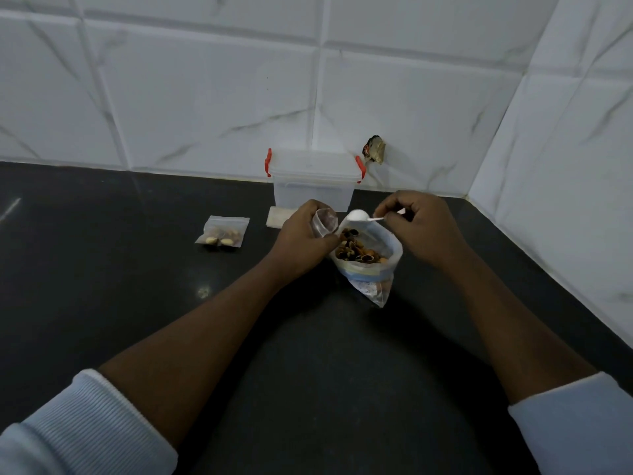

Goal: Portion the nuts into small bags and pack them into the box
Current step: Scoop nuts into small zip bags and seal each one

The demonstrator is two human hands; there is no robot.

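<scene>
Left hand (303, 231): clenched on a small clear zip bag (324, 222), which is held upright at the rim of the big bag, mouth towards the spoon.
Right hand (416, 224): pinched shut on the handle of a white plastic spoon (359, 216); the bowl is held over the gap between the two bags. Whether the bowl is loaded cannot be told.
Nuts (356, 250): a mixed lot, shells included, is seen inside a large open clear bag (371, 269), which is stood on the bench between the hands.
Filled small bag (223, 234): laid flat on the bench, left of the hands and well apart from them; nuts are seen through it.
Box (313, 178): clear plastic, lid on, red clips at both ends; set against the tiled wall behind the hands.
Flat white packet (277, 217): laid just in front of the box, partly hidden by the left hand.
Bench (102, 269): dark, polished stone.
Sleeves: pale blue, pushed up both forearms.
</scene>
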